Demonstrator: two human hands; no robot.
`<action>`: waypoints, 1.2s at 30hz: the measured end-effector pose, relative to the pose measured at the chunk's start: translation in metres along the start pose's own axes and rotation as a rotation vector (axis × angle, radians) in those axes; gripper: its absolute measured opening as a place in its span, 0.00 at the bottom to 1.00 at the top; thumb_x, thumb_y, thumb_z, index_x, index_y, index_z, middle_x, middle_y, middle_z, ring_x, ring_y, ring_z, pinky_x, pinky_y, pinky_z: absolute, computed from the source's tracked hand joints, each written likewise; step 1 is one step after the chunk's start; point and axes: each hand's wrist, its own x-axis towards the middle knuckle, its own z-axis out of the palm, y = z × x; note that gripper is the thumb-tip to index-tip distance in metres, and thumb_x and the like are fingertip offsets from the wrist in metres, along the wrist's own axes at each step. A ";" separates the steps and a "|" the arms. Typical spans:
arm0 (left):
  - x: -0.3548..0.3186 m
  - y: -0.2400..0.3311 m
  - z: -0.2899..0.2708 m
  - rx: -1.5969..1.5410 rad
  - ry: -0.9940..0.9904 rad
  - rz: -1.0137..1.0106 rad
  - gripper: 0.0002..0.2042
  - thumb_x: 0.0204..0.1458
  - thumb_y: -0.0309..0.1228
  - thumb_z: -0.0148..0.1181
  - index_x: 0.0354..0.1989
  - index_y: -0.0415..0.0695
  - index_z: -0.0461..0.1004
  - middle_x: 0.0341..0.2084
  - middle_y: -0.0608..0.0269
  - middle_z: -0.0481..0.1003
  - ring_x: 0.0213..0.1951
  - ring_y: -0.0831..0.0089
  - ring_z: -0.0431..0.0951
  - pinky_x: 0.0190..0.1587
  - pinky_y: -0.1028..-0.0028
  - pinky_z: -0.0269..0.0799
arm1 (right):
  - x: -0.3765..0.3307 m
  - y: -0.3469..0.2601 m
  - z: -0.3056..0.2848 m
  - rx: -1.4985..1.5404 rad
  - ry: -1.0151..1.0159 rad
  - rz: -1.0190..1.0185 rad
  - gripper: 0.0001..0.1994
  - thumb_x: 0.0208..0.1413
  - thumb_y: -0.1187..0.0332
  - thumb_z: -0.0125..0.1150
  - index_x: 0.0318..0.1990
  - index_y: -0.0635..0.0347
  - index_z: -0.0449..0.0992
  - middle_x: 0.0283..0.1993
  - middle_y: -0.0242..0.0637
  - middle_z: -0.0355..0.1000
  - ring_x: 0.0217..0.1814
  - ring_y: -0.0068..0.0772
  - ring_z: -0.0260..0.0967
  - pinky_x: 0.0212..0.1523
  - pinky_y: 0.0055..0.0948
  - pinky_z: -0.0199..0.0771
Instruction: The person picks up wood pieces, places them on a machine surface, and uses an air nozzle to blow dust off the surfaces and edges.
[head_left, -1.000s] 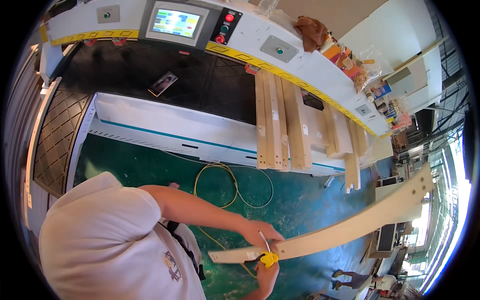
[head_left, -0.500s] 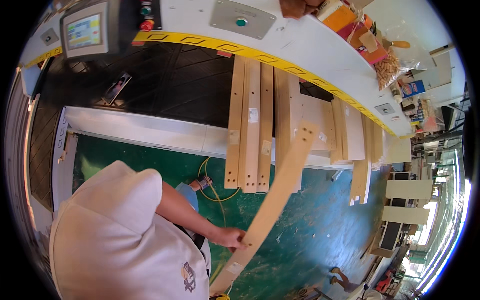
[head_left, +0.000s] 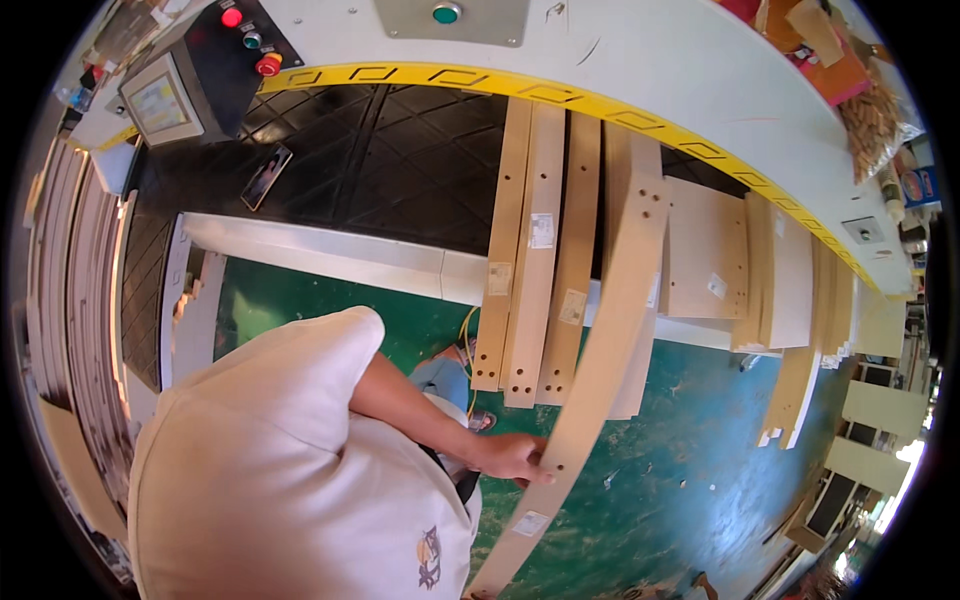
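My left hand [head_left: 512, 459] is closed on the edge of a long pale wooden board [head_left: 603, 345], with the thumb on its face beside a small hole. The board slants from the bottom edge up to the right. Three holes show near its upper end and a white label toward its lower end. Behind it, several similar boards [head_left: 534, 270] with drilled holes and labels lie side by side on the black machine bed [head_left: 430, 160], their near ends jutting past its pale front rail [head_left: 330, 262]. My right hand is out of view.
A control panel [head_left: 165, 105] with buttons stands at far left, and a phone [head_left: 267, 178] lies on the bed. More wooden pieces [head_left: 705, 250] rest to the right. A bag of dowels [head_left: 875, 125] sits on the white machine beam [head_left: 640, 60]. The floor [head_left: 690, 420] is green.
The whole view has shifted, so the machine and boards appear farther right. The board in my left hand stands more upright in the picture, its upper end higher. My grip on it stays.
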 end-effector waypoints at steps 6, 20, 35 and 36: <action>0.039 0.020 0.018 0.026 -0.065 0.096 0.25 0.65 0.37 0.66 0.65 0.38 0.68 0.52 0.62 0.80 0.50 0.74 0.81 0.50 0.71 0.82 | 0.012 -0.026 -0.015 -0.047 -0.021 -0.007 0.09 0.55 0.70 0.61 0.43 0.53 0.83 0.33 0.33 0.75 0.31 0.32 0.68 0.31 0.34 0.71; 0.053 0.044 -0.002 0.110 0.072 0.104 0.21 0.66 0.36 0.65 0.62 0.39 0.70 0.52 0.61 0.80 0.50 0.74 0.81 0.49 0.71 0.81 | 0.021 -0.019 -0.052 -0.131 -0.019 0.023 0.11 0.54 0.67 0.59 0.41 0.49 0.87 0.34 0.34 0.77 0.32 0.35 0.68 0.32 0.35 0.70; 0.041 0.124 -0.051 0.046 0.439 0.276 0.23 0.69 0.48 0.59 0.56 0.37 0.76 0.39 0.66 0.81 0.38 0.80 0.79 0.41 0.75 0.76 | -0.016 -0.077 -0.011 0.293 0.048 0.068 0.10 0.55 0.68 0.59 0.39 0.64 0.82 0.27 0.35 0.72 0.24 0.30 0.64 0.24 0.30 0.62; 0.042 0.132 -0.054 0.048 0.435 0.260 0.23 0.69 0.48 0.59 0.56 0.37 0.76 0.39 0.66 0.81 0.38 0.80 0.79 0.41 0.75 0.76 | -0.020 -0.082 -0.006 0.323 0.032 0.056 0.10 0.54 0.70 0.59 0.39 0.65 0.81 0.28 0.36 0.72 0.25 0.31 0.65 0.25 0.31 0.64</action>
